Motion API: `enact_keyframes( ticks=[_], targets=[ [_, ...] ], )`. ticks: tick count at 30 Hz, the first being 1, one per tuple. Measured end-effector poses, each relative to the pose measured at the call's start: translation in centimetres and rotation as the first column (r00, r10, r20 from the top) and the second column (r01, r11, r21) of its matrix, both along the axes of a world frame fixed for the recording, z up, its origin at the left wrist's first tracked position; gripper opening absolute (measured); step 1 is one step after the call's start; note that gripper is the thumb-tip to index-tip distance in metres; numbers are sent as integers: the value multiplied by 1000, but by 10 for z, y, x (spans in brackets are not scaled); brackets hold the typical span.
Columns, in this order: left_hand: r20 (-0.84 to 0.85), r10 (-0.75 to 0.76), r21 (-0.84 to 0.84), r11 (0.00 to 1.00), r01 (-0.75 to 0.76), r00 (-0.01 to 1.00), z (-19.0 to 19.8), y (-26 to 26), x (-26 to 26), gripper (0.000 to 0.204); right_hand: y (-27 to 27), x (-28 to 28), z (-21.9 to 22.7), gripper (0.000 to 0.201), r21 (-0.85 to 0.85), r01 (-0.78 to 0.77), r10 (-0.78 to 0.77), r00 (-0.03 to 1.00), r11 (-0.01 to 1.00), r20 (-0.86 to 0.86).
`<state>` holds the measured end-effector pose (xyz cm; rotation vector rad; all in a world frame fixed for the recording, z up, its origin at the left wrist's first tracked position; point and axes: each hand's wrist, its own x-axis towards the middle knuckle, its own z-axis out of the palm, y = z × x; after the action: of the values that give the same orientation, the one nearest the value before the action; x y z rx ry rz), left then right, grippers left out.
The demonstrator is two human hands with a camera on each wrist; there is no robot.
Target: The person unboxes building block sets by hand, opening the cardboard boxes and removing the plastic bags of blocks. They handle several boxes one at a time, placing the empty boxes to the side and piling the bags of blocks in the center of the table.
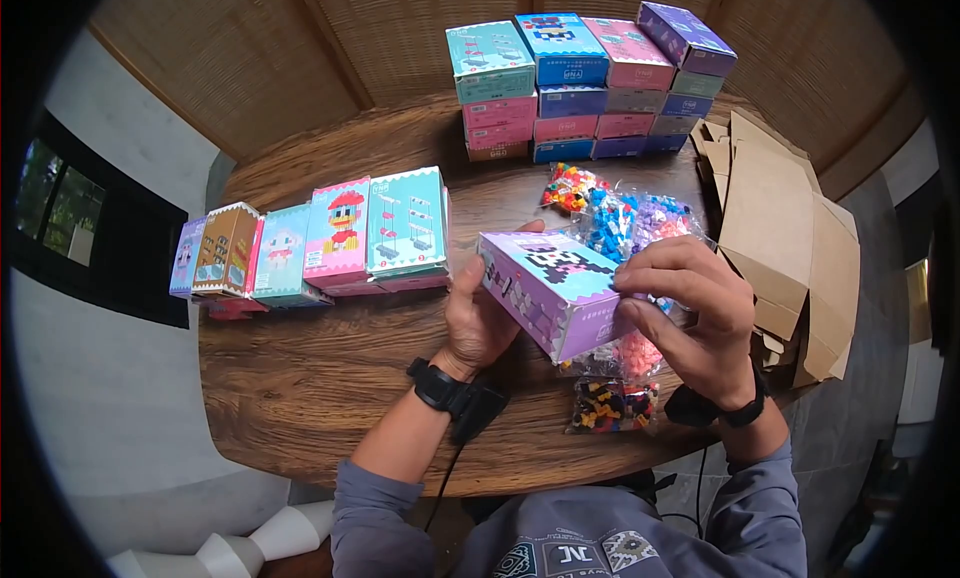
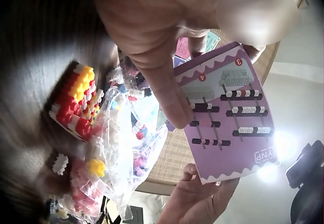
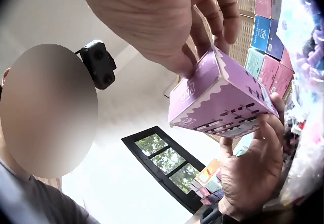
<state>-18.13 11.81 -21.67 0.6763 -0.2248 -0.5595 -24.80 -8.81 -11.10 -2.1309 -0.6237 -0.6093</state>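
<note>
A purple building-block box (image 1: 530,303) with a pixel picture on top is held up over the table, tilted. My left hand (image 1: 478,323) grips its left end; in the left wrist view the thumb (image 2: 169,100) lies across a printed side. At the right end, my right hand (image 1: 700,303) pinches the box's edge between thumb and fingers. The right wrist view shows that thumb against the small end face of the box (image 3: 202,89), which looks closed. Bags of colored blocks (image 1: 615,218) lie below and behind the box, partly hidden by it and the right hand.
Stacked block boxes (image 1: 575,68) stand at the back of the wooden table (image 1: 310,388). A row of similar boxes (image 1: 340,228) stands at the left. Flattened cardboard (image 1: 770,228) lies at the right edge. A bag of dark and yellow blocks (image 1: 612,408) sits near the front.
</note>
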Motion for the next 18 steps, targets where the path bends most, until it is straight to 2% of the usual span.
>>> enact_keyframes(
  ticks=[6,9,12,18],
  targets=[
    [17,10,7,1000,-10,1000,1,0,0,85,-1,-1,2,29,-20,-40,40,999,999,1],
    [-1,8,-20,1000,-8,1000,-1,0,0,84,-2,-2,6,43,-46,-125,126,992,991,17],
    [7,2,-40,999,-1,1000,-2,0,0,83,3,-1,5,55,-144,-171,176,984,975,24],
    [42,-12,-1,1000,12,999,1,1,1,86,2,1,1,55,-143,-25,44,990,989,132]
  ],
)
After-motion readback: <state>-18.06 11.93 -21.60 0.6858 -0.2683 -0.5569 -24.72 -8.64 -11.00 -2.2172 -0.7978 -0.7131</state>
